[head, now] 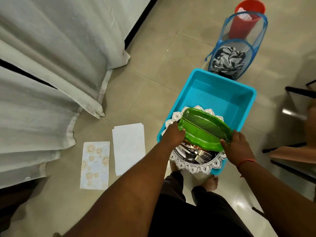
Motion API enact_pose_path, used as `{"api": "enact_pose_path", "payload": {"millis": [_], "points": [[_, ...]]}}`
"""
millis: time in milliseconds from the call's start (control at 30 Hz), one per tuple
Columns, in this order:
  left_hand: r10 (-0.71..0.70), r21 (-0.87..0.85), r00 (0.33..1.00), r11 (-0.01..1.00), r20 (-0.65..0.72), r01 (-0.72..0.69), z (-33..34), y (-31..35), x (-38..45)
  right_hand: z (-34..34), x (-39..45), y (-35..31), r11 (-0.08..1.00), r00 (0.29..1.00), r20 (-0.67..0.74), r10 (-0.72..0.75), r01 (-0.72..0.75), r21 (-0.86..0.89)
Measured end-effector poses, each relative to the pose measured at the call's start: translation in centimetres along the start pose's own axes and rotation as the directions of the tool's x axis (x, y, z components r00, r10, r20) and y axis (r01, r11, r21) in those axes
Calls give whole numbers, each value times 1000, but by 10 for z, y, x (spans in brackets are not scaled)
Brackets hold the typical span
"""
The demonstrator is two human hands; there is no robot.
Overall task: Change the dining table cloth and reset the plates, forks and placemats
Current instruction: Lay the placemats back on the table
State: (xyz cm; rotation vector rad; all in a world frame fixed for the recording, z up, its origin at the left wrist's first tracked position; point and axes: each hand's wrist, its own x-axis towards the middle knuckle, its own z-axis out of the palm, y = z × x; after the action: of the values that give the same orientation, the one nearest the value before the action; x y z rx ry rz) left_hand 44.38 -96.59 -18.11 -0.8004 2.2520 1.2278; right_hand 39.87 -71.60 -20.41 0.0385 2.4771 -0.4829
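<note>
Hands both closed on green leaf-shaped plate (204, 128): left hand (172, 134) grips its left end, right hand (239, 147) grips the right end, plate held tilted above near corner of turquoise tub (239, 93). Under the plate, silver placemats (198, 165) w/ scalloped lace-like edges stick out over the tub's near rim; forks (202, 155) lie on top of them, tines toward the person. Far half of tub bare inside.

Edges & room: tub sits on tiled floor (153, 65), its far corner touching a blue mesh hamper (239, 53) holding black-and-white cloth (228, 63); red bucket (246, 19) just behind hamper. Desk at left, draped in grey-white cloth (51, 57) hanging nearly to floor in folds. Between desk cloth & tub, two folded cloths lie flat on floor: patterned one (94, 165) w/ gold medallions, plain white one (129, 147) just beside it, narrow gap between. Open floor strip runs from these up past the tub's left side. Chair frames (299, 120) crowd the right edge, blurred. Person's feet just below the tub's near rim.

No brands, labels or readable writing visible.
</note>
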Motion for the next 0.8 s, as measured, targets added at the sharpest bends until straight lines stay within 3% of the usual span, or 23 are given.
{"api": "enact_pose_path", "payload": {"millis": [233, 400, 600, 800], "points": [[94, 246, 986, 968, -135, -58, -15, 0, -34, -17, -1, -38, 961, 966, -77, -246, 234, -146], [184, 328, 947, 940, -264, -91, -8, 6, -79, -31, -19, -54, 870, 900, -9, -435, 418, -260], [123, 439, 929, 897, -348, 46, 16, 1, -138, -38, -59, -60, 735, 806, 82, -586, 572, -364], [66, 370, 878, 920, -474, 131, 11, -17, -185, -34, -93, -88, 601, 691, 167, -704, 704, -380]]}}
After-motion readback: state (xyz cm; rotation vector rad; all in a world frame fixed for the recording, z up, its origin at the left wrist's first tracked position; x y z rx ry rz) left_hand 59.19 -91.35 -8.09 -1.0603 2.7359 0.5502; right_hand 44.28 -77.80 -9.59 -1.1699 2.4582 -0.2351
